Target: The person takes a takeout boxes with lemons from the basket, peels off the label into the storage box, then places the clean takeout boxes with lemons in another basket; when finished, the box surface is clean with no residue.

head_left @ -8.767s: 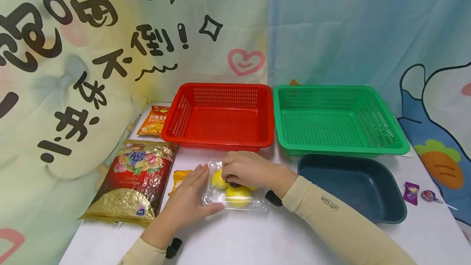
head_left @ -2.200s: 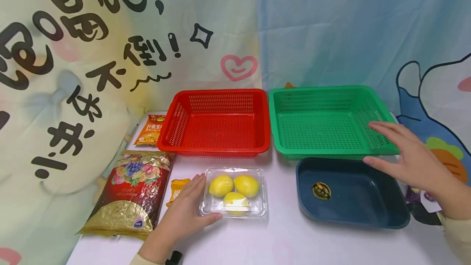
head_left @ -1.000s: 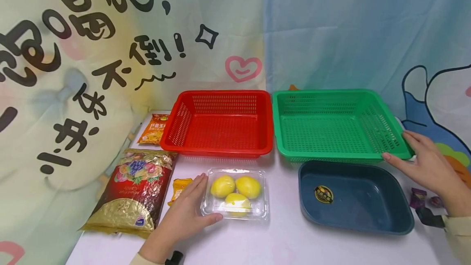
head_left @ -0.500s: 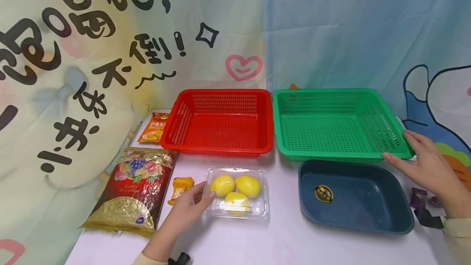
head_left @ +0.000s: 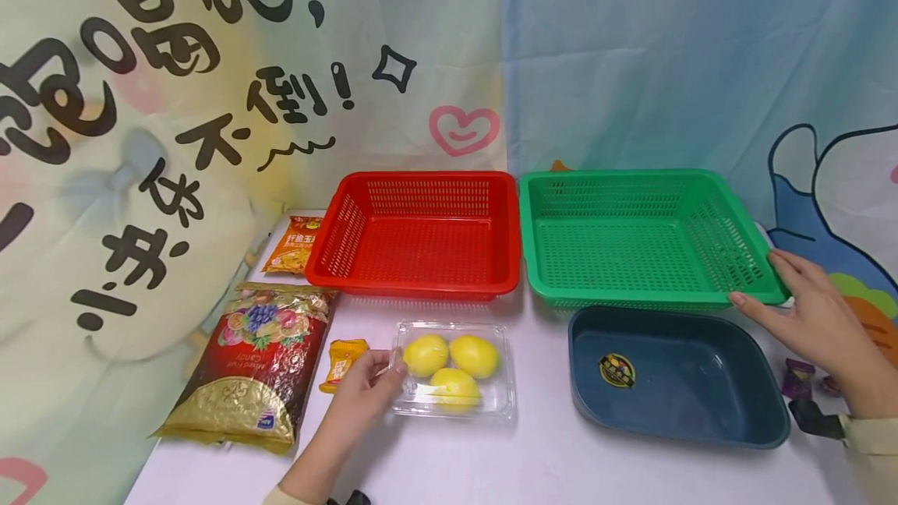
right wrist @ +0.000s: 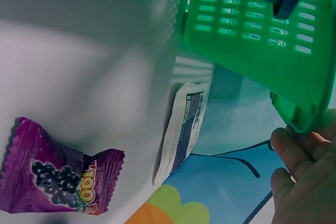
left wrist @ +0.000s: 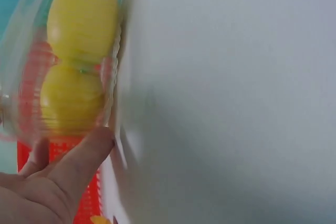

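A clear plastic clamshell box [head_left: 494, 396] holding three yellow lemons [head_left: 426, 355] is near the middle of the white table. My left hand [head_left: 368, 388] grips its left side, thumb on top and fingers curled against the edge. In the left wrist view the box shows side-on, close over the table, with fingertips [left wrist: 102, 139] at its lower edge. My right hand [head_left: 817, 314] rests at the front right corner of the green basket [head_left: 652, 296]. In the right wrist view its fingers [right wrist: 287, 148] touch the basket's rim from outside.
A dark blue basin [head_left: 680, 396] has a round black-and-gold sticker [head_left: 617, 371] inside. Left of the green basket stands a red basket [head_left: 414, 287]. A candy bag [head_left: 256, 365], yellow packet [head_left: 344, 361] and orange snack bag [head_left: 293, 246] lie left; a purple candy [right wrist: 63, 171] lies right.
The sticker has gone from the box lid into the basin. My right hand has moved over to the green basket's corner. My left hand has closed on the box, which has shifted slightly right.
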Demonstrator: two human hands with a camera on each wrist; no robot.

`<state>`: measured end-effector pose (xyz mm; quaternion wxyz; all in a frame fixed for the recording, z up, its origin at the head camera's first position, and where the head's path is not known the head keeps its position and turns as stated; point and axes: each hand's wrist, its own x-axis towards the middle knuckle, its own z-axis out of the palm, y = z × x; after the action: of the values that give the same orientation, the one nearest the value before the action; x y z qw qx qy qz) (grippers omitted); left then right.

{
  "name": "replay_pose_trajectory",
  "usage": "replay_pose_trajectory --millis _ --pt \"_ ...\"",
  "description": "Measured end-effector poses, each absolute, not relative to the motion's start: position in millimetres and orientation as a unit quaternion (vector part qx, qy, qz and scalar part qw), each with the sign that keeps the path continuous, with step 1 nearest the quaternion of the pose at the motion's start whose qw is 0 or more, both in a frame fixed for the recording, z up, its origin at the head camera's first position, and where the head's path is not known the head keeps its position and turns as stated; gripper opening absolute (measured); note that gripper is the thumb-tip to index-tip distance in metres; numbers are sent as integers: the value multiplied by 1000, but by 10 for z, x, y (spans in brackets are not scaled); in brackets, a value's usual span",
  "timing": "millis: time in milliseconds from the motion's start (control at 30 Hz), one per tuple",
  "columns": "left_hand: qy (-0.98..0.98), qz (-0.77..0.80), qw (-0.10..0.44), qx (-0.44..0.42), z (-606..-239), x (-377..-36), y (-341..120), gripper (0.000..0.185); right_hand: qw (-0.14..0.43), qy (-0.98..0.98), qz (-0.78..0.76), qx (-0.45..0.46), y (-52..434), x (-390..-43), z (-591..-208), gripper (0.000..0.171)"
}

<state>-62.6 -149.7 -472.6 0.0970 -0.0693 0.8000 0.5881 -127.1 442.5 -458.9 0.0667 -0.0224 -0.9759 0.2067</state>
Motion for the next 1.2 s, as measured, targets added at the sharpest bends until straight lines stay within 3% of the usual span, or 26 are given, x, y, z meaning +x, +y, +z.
replay_pose_trajectory --millis 500,800,1200 --pt "774 619 80 -106 -4648 -633 -1387 33 70 -973 218 -20 4424 -1245 -4606 100" --pt "765 633 62 -99 -4340 -703 -1298 31 70 -973 219 -19 4405 -1245 -4605 101" --pt "738 670 62 -44 -3779 -1232 -755 36 71 -972 225 -23 4406 -1235 -4618 102"
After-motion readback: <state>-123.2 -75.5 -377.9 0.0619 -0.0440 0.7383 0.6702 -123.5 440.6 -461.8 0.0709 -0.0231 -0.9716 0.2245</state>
